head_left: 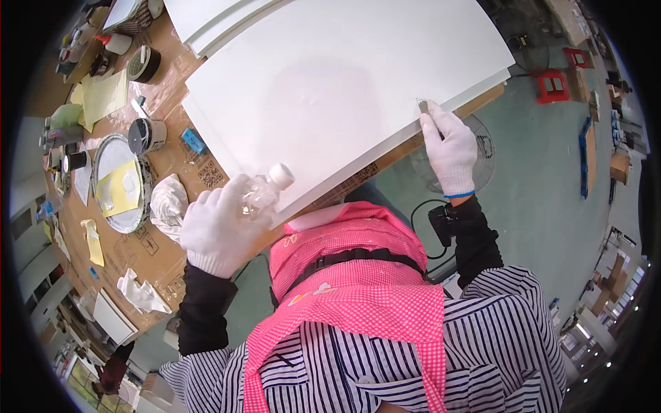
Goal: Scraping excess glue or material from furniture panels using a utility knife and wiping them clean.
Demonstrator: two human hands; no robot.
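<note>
A large white panel (344, 76) lies on a cardboard-covered workbench (158, 241). My left hand (217, 227), in a white glove, grips a small clear plastic bottle (265, 189) with a white cap, held over the panel's near edge. My right hand (451, 148), also gloved, pinches a small grey scraper-like tool (423, 107) against the panel's right edge. I wear a pink checked apron over a striped shirt.
More white panels (206, 24) lie at the back. Left on the bench are round tins (144, 65), a metal dish with yellow paper (120, 182), crumpled white rags (167, 204) and yellow sheets. A fan (485, 148) and red stools (551, 84) stand on the green floor.
</note>
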